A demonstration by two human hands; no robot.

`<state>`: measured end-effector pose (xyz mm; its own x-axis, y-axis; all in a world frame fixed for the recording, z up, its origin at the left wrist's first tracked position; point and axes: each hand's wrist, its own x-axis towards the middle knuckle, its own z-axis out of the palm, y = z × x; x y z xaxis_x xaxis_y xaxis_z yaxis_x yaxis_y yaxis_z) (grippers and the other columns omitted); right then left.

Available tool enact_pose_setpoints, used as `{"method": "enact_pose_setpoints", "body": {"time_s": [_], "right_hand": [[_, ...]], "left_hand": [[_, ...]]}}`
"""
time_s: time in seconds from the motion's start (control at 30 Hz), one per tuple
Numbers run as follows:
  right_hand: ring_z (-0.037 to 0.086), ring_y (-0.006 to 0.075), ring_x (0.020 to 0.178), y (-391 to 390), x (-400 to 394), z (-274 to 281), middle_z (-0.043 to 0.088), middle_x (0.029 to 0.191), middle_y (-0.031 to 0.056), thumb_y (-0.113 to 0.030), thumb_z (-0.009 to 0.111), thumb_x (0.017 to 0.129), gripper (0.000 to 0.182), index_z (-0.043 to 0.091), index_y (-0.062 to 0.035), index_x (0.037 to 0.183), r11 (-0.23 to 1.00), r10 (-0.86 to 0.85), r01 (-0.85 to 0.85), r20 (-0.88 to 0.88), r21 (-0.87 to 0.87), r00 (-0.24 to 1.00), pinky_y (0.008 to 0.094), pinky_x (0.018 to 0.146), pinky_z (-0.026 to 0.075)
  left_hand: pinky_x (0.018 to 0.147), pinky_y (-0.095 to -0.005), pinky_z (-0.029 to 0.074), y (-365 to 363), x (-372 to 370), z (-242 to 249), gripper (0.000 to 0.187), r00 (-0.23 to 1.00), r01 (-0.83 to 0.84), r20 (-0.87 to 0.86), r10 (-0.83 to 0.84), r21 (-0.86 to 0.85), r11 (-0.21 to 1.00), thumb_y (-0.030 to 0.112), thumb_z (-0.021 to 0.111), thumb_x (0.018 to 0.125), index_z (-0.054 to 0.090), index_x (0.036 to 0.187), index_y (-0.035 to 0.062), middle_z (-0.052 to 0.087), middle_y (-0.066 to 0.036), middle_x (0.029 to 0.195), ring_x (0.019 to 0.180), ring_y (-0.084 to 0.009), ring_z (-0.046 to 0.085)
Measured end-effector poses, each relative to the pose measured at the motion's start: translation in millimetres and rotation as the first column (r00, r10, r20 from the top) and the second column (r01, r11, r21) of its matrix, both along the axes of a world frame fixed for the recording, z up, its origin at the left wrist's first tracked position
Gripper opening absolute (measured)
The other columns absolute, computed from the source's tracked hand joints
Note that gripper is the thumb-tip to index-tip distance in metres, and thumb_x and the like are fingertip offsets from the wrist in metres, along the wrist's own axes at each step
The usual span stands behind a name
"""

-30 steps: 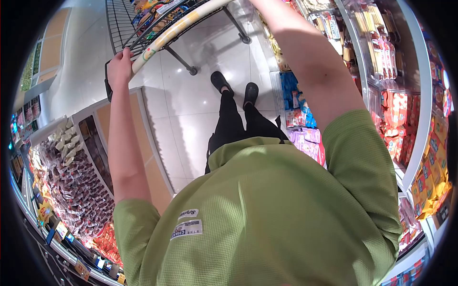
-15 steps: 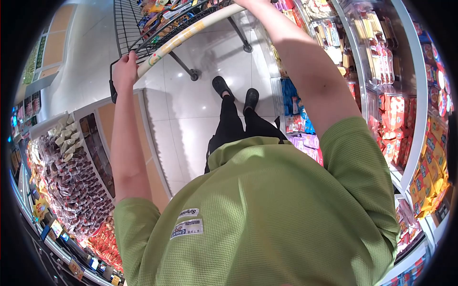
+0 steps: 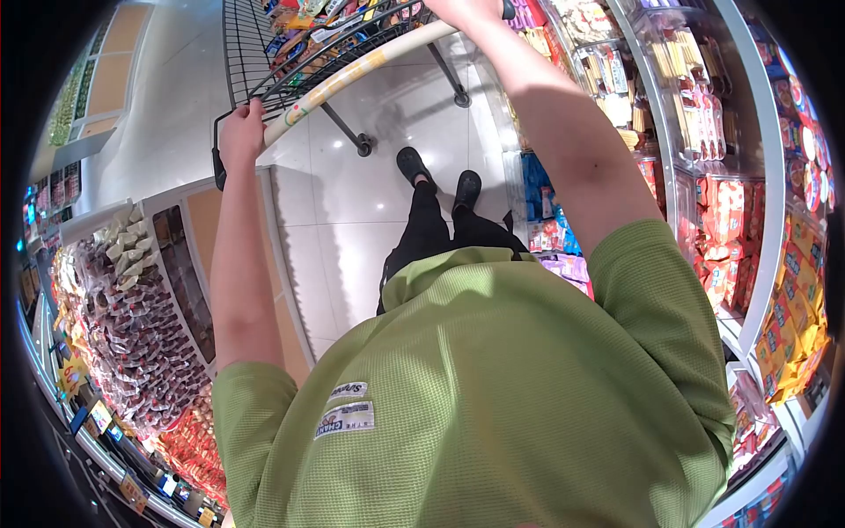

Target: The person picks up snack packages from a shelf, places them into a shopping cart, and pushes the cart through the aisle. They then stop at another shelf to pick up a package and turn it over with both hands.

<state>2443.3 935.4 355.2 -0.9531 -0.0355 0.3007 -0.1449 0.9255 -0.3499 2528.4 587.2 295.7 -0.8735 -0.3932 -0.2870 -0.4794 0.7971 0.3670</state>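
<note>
A black wire shopping cart [image 3: 249, 55] stands at the top of the view, with colourful packaged goods [image 3: 321, 22] inside it. Its pale, patterned push handle [image 3: 352, 72] runs slantwise in front of me. My left hand [image 3: 240, 138] is closed around the handle's left end, beside the black corner piece. Near the opposite end, my right hand [image 3: 466, 12] wraps over the handle; the top edge of the frame partly cuts it off. Two cart wheels [image 3: 364, 144] show below the handle, ahead of my dark shoes [image 3: 411, 165].
On my left stands a bin display heaped with small wrapped sweets [image 3: 141, 343]. Shelves with packaged snacks [image 3: 723, 211] rise close on my right, yellow packets [image 3: 792, 326] at the far edge. Glossy light floor tiles [image 3: 326, 264] lie between them.
The cart and its handle have shifted slightly right and down in view, both hands moving with them. My grip on the handle stays the same.
</note>
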Motion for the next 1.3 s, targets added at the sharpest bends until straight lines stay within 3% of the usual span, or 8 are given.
{"method": "enact_pose_setpoints", "body": {"time_s": [0.73,0.83,0.97,1.03,1.1,1.13,1.23,1.3], "right_hand": [[0.065,0.0374,0.083,-6,21,3,0.067,0.085,0.0198,-0.033,0.05,0.085,0.029,0.065,-0.0085,0.089,0.996,-0.024,0.031,0.085,-0.086,0.996,0.0477,0.075,0.051],[0.066,0.0373,0.083,-7,22,6,0.067,0.083,0.02,-0.033,0.051,0.085,0.029,0.064,-0.0084,0.089,0.997,-0.033,0.039,0.082,-0.07,0.996,0.0483,0.075,0.051],[0.065,0.0371,0.081,-6,21,7,0.066,0.082,0.0205,-0.035,0.051,0.087,0.03,0.063,-0.0079,0.09,0.996,-0.075,0.081,0.138,-0.039,0.988,0.0495,0.074,0.051],[0.065,0.038,0.078,-4,16,-5,0.066,0.081,0.0192,-0.033,0.049,0.088,0.028,0.062,-0.0083,0.089,0.999,-0.044,0.045,0.042,-0.025,0.998,0.0496,0.071,0.051],[0.065,0.0374,0.077,-8,21,2,0.066,0.081,0.0176,-0.032,0.05,0.087,0.027,0.062,-0.0089,0.088,0.996,-0.092,0.093,0.086,-0.01,0.992,0.0489,0.07,0.051],[0.065,0.0365,0.076,-2,16,-13,0.066,0.081,0.0168,-0.032,0.052,0.086,0.026,0.063,-0.0093,0.088,0.999,-0.05,0.051,-0.037,0.011,0.998,0.0484,0.069,0.051],[0.065,0.0348,0.07,-10,20,7,0.065,0.072,0.0169,-0.032,0.052,0.085,0.025,0.064,-0.0096,0.083,0.993,-0.113,0.112,0.095,0.022,0.989,0.0469,0.067,0.051],[0.065,0.035,0.068,-7,12,-4,0.065,0.07,0.0171,-0.031,0.053,0.085,0.025,0.064,-0.0096,0.082,0.984,-0.134,0.139,-0.046,0.111,0.99,0.0463,0.065,0.051]], "left_hand": [[0.081,-0.0362,0.046,-11,8,-7,0.047,1.0,0.004,0.006,-0.004,-0.001,1.0,0.055,0.043,0.087,0.07,0.1,0.0187,0.07,-0.002,0.082,0.089,-0.0205,0.065],[0.076,-0.0336,0.045,-12,5,-7,0.046,0.998,0.043,-0.049,-0.041,0.037,0.998,0.054,0.046,0.088,0.071,0.097,0.0159,0.067,-0.005,0.076,0.08,-0.0194,0.064],[0.081,-0.036,0.047,-8,4,-3,0.047,0.998,0.043,0.04,-0.044,0.024,0.999,0.053,0.043,0.089,0.068,0.104,0.0173,0.07,-0.003,0.083,0.09,-0.022,0.065],[0.081,-0.036,0.047,-8,10,-3,0.047,0.997,0.071,-0.019,-0.07,0.051,0.996,0.053,0.042,0.089,0.068,0.105,0.0165,0.07,-0.003,0.083,0.09,-0.022,0.066],[0.079,-0.0363,0.048,-4,9,-1,0.047,0.997,0.077,0.005,-0.077,0.067,0.995,0.052,0.042,0.09,0.067,0.107,0.0164,0.07,-0.003,0.082,0.089,-0.0223,0.066],[0.078,-0.0364,0.048,-1,13,5,0.047,0.998,0.068,0.002,-0.068,0.07,0.995,0.052,0.041,0.091,0.066,0.108,0.0163,0.07,-0.003,0.082,0.088,-0.0224,0.067],[0.076,-0.0369,0.049,2,16,5,0.048,0.998,0.059,-0.033,-0.057,0.07,0.996,0.052,0.04,0.092,0.065,0.11,0.0156,0.071,-0.003,0.08,0.085,-0.0228,0.067],[0.069,-0.0315,0.045,4,16,3,0.047,0.996,0.032,-0.086,-0.021,0.122,0.992,0.052,0.04,0.093,0.068,0.102,0.0153,0.067,-0.002,0.073,0.073,-0.0172,0.064]]}}
